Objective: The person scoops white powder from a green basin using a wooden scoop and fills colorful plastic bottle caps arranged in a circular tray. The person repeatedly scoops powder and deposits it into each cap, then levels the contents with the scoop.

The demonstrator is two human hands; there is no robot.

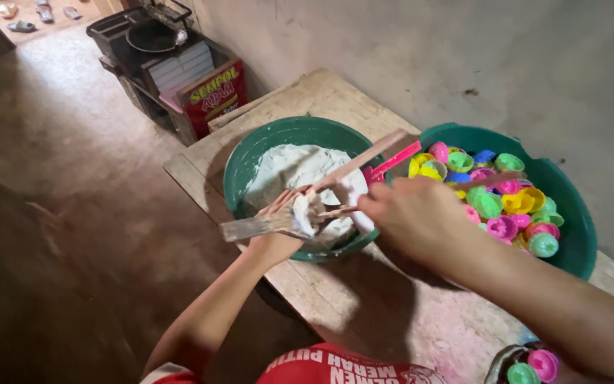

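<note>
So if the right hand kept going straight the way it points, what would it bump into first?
Probably the left hand, which holds a dough-coated stick just ahead of the right hand, above the green plastic bowl of white dough; depth is unclear.

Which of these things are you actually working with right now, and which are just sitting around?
In use:
left hand, coated in white paste
right hand
wooden stick
green bowl of white paste

Lying about:
teal basin of small coloured cups
pink scoop handle
black stove on the floor
sandals
</note>
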